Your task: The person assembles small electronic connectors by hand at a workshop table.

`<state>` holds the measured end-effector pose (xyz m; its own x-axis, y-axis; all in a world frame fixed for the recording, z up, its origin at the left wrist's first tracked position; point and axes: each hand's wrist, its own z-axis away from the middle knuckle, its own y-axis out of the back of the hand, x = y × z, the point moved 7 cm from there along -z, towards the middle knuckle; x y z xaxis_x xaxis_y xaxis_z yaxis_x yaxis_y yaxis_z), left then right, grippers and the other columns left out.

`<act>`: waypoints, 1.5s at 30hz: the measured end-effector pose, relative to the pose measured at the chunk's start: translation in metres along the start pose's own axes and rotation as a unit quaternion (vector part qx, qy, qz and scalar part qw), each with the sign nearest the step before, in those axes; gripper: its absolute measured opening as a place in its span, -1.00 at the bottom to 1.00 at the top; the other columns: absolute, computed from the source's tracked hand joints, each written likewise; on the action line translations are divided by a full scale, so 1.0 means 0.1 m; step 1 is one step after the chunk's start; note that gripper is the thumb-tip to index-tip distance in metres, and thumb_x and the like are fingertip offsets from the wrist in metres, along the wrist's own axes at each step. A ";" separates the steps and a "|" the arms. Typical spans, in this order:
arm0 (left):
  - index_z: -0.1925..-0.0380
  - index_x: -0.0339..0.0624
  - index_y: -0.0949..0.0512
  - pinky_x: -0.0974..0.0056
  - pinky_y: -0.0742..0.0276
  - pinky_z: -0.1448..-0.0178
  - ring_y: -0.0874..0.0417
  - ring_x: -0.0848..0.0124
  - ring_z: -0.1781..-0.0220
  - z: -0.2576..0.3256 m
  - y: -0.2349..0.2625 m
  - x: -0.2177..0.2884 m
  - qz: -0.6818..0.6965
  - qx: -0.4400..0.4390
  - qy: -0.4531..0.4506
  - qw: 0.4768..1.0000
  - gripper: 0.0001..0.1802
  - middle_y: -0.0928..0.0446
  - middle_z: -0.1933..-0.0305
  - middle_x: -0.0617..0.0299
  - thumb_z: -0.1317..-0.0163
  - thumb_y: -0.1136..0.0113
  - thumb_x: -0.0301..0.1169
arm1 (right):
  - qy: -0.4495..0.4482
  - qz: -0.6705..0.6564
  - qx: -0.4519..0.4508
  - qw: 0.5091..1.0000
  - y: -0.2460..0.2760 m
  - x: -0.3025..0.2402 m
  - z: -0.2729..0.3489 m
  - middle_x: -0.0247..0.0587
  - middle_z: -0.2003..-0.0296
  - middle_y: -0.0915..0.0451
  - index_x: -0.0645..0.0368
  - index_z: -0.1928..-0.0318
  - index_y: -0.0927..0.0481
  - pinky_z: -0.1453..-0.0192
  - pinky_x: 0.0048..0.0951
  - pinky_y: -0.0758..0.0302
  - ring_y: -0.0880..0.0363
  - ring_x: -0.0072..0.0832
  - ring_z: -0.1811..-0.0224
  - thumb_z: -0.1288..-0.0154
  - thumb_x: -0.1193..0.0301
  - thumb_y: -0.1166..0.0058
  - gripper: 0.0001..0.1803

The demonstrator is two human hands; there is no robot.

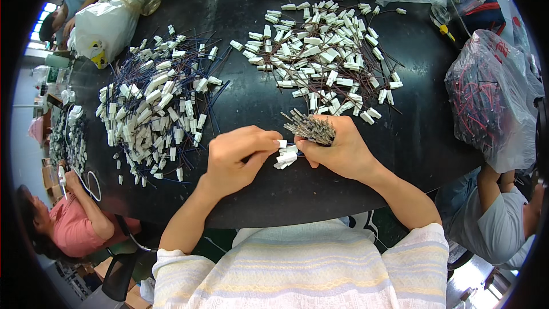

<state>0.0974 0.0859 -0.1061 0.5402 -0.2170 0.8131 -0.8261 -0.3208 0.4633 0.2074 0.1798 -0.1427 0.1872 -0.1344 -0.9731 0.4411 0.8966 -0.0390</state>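
Near the black round table's [257, 206] front edge, right hand [343, 151] grips a bundle of thin dark wires [311, 127]; left hand [237, 157] pinches a white plastic connector [284, 144] — loose grip risks wires splaying, connector dropping.

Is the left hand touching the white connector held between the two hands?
Touching. In the head view, the left hand pinches a white connector at its fingertips, with no gap, next to the wire bundle in the right hand.
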 end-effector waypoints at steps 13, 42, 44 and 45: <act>0.41 -0.23 -0.51 0.22 -0.40 0.25 -0.47 0.20 0.31 -0.64 0.24 -0.36 -0.302 0.102 -0.016 0.948 -0.84 -0.50 0.36 0.17 0.07 -0.20 -0.57 | -0.027 -0.071 -0.018 0.997 -0.01 0.00 -0.01 -0.37 0.68 -0.45 0.25 0.44 -0.45 0.57 -0.61 -0.31 -0.42 -0.68 0.67 -0.18 0.51 -0.04 -0.90; 0.35 -0.42 -0.55 0.44 -0.44 0.27 -0.55 0.42 0.32 0.02 0.00 -0.05 0.032 0.042 0.085 0.995 -0.74 -0.55 0.32 0.07 0.13 -0.11 -0.81 | -0.022 -0.030 0.008 0.999 0.02 -0.06 0.00 -0.34 0.64 -0.49 0.28 0.44 -0.47 0.53 -0.61 -0.37 -0.45 -0.67 0.64 -0.09 0.56 -0.06 -0.95; 0.38 -0.37 -0.56 0.42 -0.44 0.35 -0.55 0.40 0.39 0.01 -0.03 -0.03 0.020 0.053 0.067 0.996 -0.72 -0.56 0.35 0.08 0.17 -0.11 -0.81 | -0.038 -0.047 0.005 0.998 0.04 -0.08 0.00 -0.35 0.64 -0.49 0.28 0.42 -0.48 0.53 -0.61 -0.37 -0.45 -0.67 0.64 -0.10 0.57 -0.06 -0.96; 0.41 -0.32 -0.56 0.40 -0.43 0.43 -0.54 0.38 0.46 0.00 -0.02 0.00 0.009 0.063 0.048 0.997 -0.70 -0.57 0.39 0.09 0.21 -0.11 -0.81 | -0.054 -0.063 0.003 0.997 0.04 -0.07 0.01 -0.35 0.64 -0.49 0.29 0.41 -0.49 0.53 -0.61 -0.37 -0.46 -0.67 0.64 -0.10 0.58 -0.06 -0.96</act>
<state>0.0993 0.0870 -0.1071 0.5033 -0.1370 0.8532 -0.8051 -0.4331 0.4053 0.2089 0.1841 -0.1353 0.2232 -0.2903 -0.9305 0.4722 0.8673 -0.1573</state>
